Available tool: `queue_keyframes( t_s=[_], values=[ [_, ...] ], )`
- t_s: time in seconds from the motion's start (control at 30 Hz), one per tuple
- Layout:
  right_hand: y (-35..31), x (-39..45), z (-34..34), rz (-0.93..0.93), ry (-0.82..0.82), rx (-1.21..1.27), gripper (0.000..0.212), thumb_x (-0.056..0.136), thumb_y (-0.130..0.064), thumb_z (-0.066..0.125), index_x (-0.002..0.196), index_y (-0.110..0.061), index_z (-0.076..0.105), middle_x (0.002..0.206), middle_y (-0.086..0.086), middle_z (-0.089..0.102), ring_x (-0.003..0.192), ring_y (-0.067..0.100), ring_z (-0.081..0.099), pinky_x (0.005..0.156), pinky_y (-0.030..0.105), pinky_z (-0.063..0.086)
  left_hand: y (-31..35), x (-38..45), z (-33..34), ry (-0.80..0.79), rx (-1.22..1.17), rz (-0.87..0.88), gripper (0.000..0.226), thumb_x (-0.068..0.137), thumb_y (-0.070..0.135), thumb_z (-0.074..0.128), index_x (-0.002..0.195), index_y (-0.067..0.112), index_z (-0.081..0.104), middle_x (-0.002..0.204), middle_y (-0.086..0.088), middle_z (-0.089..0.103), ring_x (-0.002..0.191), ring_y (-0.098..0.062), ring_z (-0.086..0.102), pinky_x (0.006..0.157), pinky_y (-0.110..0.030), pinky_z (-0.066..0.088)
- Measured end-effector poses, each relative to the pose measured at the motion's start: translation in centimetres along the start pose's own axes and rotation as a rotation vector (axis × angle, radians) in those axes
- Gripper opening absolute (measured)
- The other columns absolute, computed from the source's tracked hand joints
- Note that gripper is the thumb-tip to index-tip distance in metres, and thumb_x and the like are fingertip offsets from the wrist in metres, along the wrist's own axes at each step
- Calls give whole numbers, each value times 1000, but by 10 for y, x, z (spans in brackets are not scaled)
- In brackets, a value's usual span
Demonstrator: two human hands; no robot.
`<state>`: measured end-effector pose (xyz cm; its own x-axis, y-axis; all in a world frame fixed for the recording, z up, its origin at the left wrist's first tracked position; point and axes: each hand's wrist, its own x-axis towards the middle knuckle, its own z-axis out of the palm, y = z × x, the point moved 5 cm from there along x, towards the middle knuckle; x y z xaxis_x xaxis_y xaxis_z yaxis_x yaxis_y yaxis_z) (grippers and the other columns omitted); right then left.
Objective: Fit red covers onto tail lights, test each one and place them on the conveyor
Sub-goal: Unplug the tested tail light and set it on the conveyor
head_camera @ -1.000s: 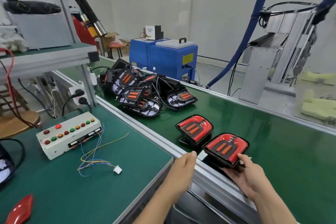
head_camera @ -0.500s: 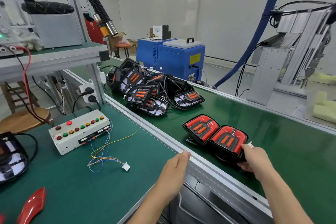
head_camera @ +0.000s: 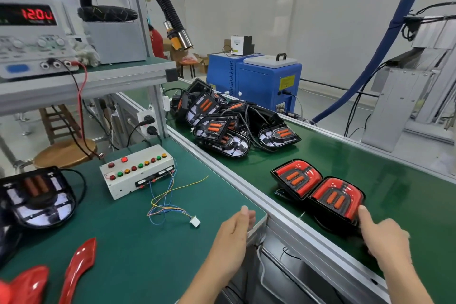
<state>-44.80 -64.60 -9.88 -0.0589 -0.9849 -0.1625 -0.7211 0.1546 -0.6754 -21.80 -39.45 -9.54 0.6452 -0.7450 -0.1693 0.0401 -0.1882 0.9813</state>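
At lower right, the right hand (head_camera: 385,237) steadies the covered tail light (head_camera: 336,198) on the conveyor (head_camera: 394,180); it should rest flat before release. The left hand (head_camera: 234,237) hangs relaxed, holding nothing.

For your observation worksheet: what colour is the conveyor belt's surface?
Dark green; the conveyor belt shows best in the head view, the only one.
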Motion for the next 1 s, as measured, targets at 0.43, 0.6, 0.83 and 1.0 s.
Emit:
queue_keyframes(
  t_s=[0.43,0.6,0.83,1.0],
  values=[
    [-127,-195,71,-761,-194,452,7,98,-40,58,97,-39,65,88,-11,68,78,7,59,79,24,46,8,-51,-84,257,122,118,39,98,60,42,98,29,66,99,2,68,92,-10,59,102,-38,48],
    [-160,-293,167,-955,-671,397,13,97,-30,63,93,-41,67,80,-25,69,76,-1,65,70,28,49,11,-82,-144,476,199,132,24,103,33,54,106,22,75,99,10,76,92,-4,66,89,-22,51],
    [-189,-386,250,-982,-1029,399,13,98,-22,63,90,-28,71,72,-12,70,57,1,58,61,23,46,3,-136,-253,865,296,5,18,99,25,59,100,22,77,91,13,74,82,4,64,74,-7,43],
    [-175,-390,283,-962,-1047,184,15,99,-31,58,89,-33,69,72,-6,69,68,10,64,72,32,54,5,-176,-339,1113,356,-88,22,98,23,55,83,27,70,65,14,63,60,0,56,56,-10,37]
  ],
)
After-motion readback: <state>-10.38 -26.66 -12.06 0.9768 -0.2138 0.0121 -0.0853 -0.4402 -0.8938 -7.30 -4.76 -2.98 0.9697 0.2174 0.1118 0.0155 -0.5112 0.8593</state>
